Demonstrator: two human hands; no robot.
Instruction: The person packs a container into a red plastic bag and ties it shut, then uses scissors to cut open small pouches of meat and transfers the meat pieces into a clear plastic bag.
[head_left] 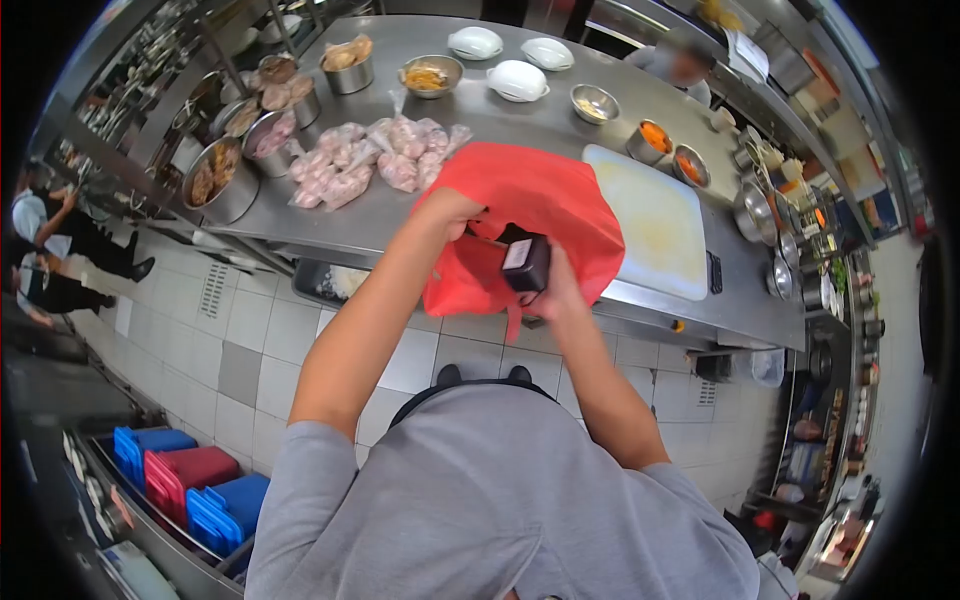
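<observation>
A red cloth-like bag (540,185) rests at the front edge of the steel counter, its mouth facing me. My left hand (458,208) is closed on the left side of the bag's opening, and its fingertips are partly hidden by the bag. In my right hand (562,290) is a small black box (527,265) with a white label on its top end. The box is held at the bag's mouth, and the dark inside of the bag shows behind it. What else the bag contains is hidden.
On the steel counter (400,120) left of the bag are clear bags of pale meat (345,165) and metal pots (225,185). A white cutting board (650,220) lies to the right. Lidded white dishes (518,80) stand behind. A person (680,65) is across the counter.
</observation>
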